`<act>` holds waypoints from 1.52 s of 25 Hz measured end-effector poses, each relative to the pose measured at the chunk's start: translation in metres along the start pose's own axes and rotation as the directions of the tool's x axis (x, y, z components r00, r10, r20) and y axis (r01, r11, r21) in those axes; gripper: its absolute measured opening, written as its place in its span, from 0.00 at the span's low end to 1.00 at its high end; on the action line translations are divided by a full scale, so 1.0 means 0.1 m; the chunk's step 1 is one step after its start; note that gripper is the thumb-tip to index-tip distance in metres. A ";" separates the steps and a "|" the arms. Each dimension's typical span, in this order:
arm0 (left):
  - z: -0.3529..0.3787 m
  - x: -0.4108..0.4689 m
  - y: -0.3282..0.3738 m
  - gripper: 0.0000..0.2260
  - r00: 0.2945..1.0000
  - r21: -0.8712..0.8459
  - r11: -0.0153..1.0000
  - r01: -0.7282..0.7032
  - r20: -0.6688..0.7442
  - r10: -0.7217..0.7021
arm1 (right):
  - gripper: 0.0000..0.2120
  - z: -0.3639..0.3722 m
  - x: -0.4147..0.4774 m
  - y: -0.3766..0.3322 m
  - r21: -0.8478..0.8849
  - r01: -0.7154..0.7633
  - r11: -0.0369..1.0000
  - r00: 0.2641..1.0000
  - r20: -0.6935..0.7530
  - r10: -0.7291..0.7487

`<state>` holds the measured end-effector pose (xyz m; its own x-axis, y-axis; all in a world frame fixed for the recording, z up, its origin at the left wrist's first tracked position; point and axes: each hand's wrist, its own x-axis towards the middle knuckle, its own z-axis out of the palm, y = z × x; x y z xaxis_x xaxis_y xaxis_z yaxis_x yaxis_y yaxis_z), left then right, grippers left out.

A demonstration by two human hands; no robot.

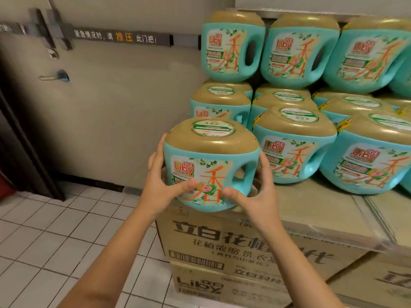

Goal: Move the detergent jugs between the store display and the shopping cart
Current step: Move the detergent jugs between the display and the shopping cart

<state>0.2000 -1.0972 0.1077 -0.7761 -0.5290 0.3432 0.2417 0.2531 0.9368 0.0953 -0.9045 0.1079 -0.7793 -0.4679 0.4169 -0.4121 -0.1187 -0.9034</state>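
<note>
Squarely gripped jug: left hand and right hand clamp opposite sides, likely sharing its weight.
Position: over the carton, left corner.

A beige door fills the far left, crossed by a dark push bar with printed lettering. White square floor tiles cover the near left, under flat indoor light.

Left of held jug: open air over tiled floor, free pass. Right of it: jug row close, gap tight. Behind it: stacked jugs block. Below it: carton stack.
</note>
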 end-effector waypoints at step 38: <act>0.63 -0.05 -0.09 0.14 0.952 0.099 0.992 -0.074 -0.289 0.100 | 0.22 -0.77 -0.11 0.13 -0.460 -0.111 0.881 0.797 -0.570 -0.197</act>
<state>0.1645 -1.0455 0.0938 -0.5465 -0.7126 0.4399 0.2392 0.3705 0.8975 0.0625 -0.8331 0.0994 -0.8093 0.1500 0.5679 -0.4936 0.3505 -0.7959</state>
